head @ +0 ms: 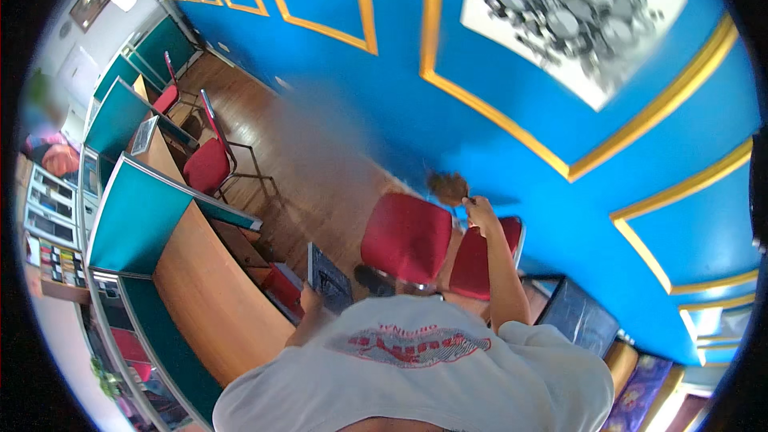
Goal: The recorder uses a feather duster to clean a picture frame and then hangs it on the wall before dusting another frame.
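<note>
My right hand (479, 216) is closed around the handle of a brown duster (449, 188). Its fluffy head is close to the blue wall (384, 114), above a red padded chair (408, 237); I cannot tell whether it touches the wall. Down on the left, my left hand (311, 301) grips the edge of a dark flat panel (331, 281) with a pale rim, held tilted beside the desk. Most of that hand's fingers are hidden. The chair's red backrest (485, 259) is partly covered by my right forearm.
A wooden desk (222, 294) with green partitions (147, 216) runs along my left. Another red chair (208, 168) stands on the wood floor farther off. A picture (570, 18) hangs on the wall, and a dark box-like object (579, 315) is at right. Behind the partitions is a blurred person.
</note>
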### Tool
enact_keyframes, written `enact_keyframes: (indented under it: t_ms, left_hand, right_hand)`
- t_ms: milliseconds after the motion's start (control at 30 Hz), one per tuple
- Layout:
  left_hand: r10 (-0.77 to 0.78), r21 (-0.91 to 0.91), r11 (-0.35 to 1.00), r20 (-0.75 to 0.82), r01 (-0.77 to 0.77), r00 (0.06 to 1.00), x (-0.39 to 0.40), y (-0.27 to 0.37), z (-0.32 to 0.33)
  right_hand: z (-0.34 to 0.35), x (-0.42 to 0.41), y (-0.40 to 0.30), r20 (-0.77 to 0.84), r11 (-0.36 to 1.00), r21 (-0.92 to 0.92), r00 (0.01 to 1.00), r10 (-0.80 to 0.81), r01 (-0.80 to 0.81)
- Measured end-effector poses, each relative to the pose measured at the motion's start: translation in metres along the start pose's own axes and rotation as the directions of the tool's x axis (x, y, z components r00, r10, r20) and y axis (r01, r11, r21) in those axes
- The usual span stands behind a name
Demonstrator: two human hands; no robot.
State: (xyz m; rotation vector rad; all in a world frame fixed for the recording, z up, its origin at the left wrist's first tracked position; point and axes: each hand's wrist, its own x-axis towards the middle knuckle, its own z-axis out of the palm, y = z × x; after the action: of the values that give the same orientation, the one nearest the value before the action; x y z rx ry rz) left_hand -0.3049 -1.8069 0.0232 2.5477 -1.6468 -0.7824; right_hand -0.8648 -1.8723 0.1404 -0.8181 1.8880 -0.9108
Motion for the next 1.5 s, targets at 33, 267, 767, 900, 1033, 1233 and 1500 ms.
enact_keyframes:
  t_ms: [33,267,767,900,1033,1233,1500]
  left_hand:
    - [0.019,0.079,0.997,0.006,-0.019,1.0,-0.001,-0.004,-0.003]
    - [0.166,0.207,0.963,0.056,-0.174,0.985,0.013,0.021,0.0]
    - [0.514,0.383,0.729,0.239,-0.567,0.824,0.105,0.168,0.025]
    - [0.584,0.395,0.661,0.264,-0.638,0.768,0.125,0.169,0.032]
    - [0.584,0.364,0.646,0.332,-0.672,0.741,0.143,0.15,0.039]
    - [0.553,0.345,0.653,0.392,-0.674,0.736,0.172,0.109,0.074]
    - [0.684,0.277,0.505,0.45,-0.818,0.575,0.211,0.071,0.098]
  right_hand:
    - [0.002,-0.013,0.035,0.0,0.998,0.067,1.0,-0.021,0.021]
    - [-0.078,-0.139,0.073,0.182,0.704,0.695,0.983,0.022,-0.144]
    - [-0.028,-0.262,0.288,-0.391,0.623,0.773,0.684,0.616,-0.118]
    - [0.056,-0.337,0.321,-0.302,0.418,0.77,0.303,0.904,-0.482]
    - [0.144,-0.411,0.318,-0.037,0.164,0.851,0.255,0.966,-0.499]
    - [0.171,-0.434,0.288,-0.144,0.028,0.971,0.49,0.859,0.236]
    - [0.035,-0.48,0.197,-0.7,0.515,0.712,0.54,0.467,0.478]
